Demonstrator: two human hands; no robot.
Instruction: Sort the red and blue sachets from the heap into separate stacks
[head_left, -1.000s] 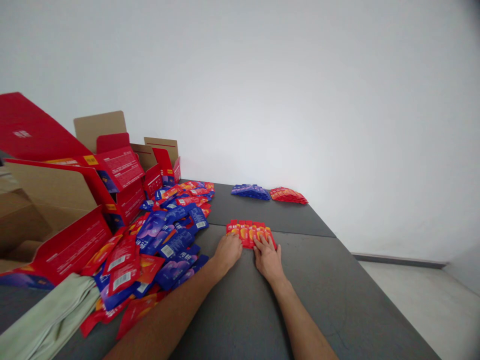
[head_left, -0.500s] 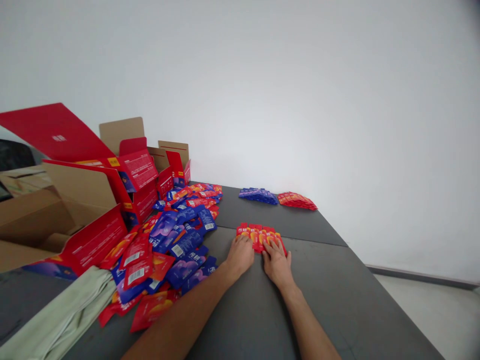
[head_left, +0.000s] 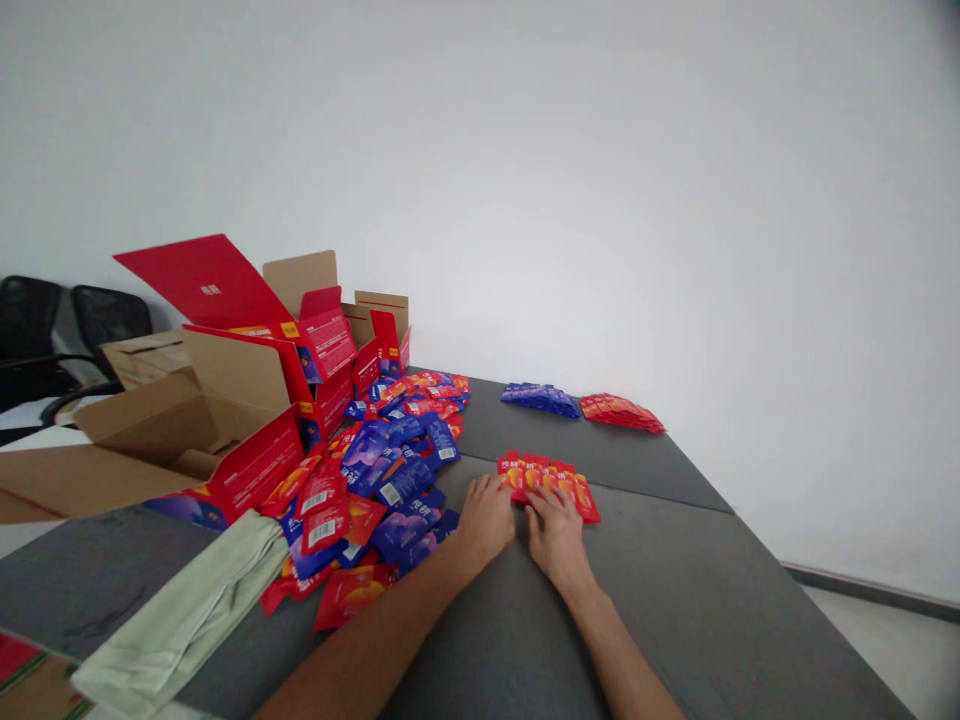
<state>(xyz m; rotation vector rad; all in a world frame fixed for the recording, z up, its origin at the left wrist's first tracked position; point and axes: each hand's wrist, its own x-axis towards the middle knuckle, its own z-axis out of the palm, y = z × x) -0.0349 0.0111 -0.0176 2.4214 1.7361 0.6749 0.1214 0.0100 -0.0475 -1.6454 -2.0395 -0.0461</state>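
Note:
A row of overlapping red sachets (head_left: 551, 480) with orange fruit prints lies on the dark table in front of me. At its left end, my left hand (head_left: 486, 515) rests with bent fingers, the fingertips by the edge of the first sachet. My right hand (head_left: 559, 535) lies over the near edge of the row, fingers spread and touching the sachets from above. Neither hand lifts anything. To the left is a loose pile of blue sachets (head_left: 405, 480) and red sachets (head_left: 324, 495), jumbled together.
Farther back lie a fanned blue stack (head_left: 541, 399) and a fanned red stack (head_left: 622, 411). Open red cartons (head_left: 259, 465) stand at the left, beside a folded pale green cloth (head_left: 187, 610). Black chairs (head_left: 112, 320) are beyond. The table (head_left: 675, 590) ends at the right.
The view has turned left, so everything sits farther right and the chairs now show. My left hand has drawn slightly away from the row's left end; the right hand stays on the sachets.

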